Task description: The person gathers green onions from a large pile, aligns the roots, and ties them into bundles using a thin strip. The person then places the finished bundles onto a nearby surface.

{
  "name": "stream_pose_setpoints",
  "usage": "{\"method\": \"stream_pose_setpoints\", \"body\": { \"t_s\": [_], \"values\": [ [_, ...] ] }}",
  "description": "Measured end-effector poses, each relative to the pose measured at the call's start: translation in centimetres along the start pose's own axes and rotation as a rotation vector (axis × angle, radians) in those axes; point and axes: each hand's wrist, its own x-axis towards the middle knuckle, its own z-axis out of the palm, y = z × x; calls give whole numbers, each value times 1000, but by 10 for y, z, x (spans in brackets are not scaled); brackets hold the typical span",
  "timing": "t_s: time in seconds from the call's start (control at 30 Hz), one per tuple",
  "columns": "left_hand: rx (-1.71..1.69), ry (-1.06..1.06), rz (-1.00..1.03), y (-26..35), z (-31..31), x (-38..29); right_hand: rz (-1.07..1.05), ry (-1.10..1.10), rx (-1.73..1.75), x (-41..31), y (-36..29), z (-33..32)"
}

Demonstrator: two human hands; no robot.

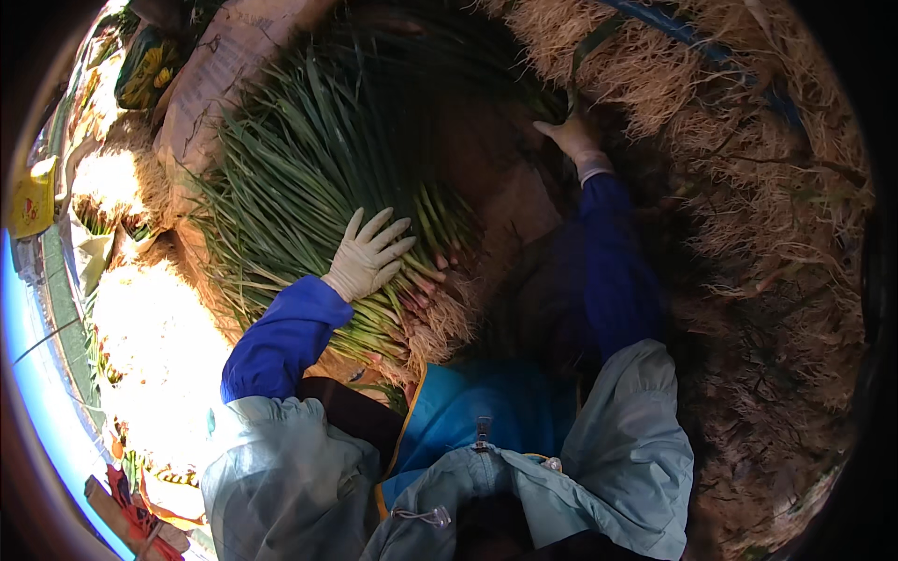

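My left hand [372, 254], in a pale rubber glove, lies with fingers spread on a large heap of green onions [309, 175]. Their long green leaves fan up and left, while the reddish-white stem bases and tangled roots [438, 322] point toward my lap. My right hand [577, 140], gloved too, reaches out at the upper right in shadow. Its thumb sticks out to the left, and its other fingers are mostly hidden. A bent green leaf [586, 52] rises beside that hand; whether the fingers grip it is unclear.
Root-covered bundles [673, 77] rise along the right side, with a blue strap [673, 28] across them. Brown printed sacking [210, 91] lies beneath and behind the heap. Sunlit root bundles [154, 357] and a yellow bag [33, 200] stand left. A blue apron [484, 400] covers my lap.
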Motion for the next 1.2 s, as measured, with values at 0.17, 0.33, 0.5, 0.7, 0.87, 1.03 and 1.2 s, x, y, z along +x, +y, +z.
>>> {"method": "stream_pose_setpoints", "body": {
  "t_s": [0.17, 0.33, 0.5, 0.7, 0.87, 1.03, 1.2],
  "values": [
    [-51, 41, 12, -10, 19, -7, -2, -484, -39, 36, 13, 13],
    [-82, 94, 3, -9, 11, -6, 45, -439, -352, 36, -8, -1],
    [-142, 386, -467, 31, -14, -45, 41, -403, -508, 28, -37, -48],
    [-916, 1133, -1612, 115, 32, -146, 105, -441, -274, 11, -35, -53],
    [-1024, 1110, -1763, 81, 91, -133, 22, -211, -239, 3, -13, -25],
    [-642, 799, -1804, 45, 111, -68, 55, -295, -227, 4, -17, 9],
    [-968, 800, -1621, 42, 79, -103, 7, -306, -555, 6, -28, 2]
  ]
}}
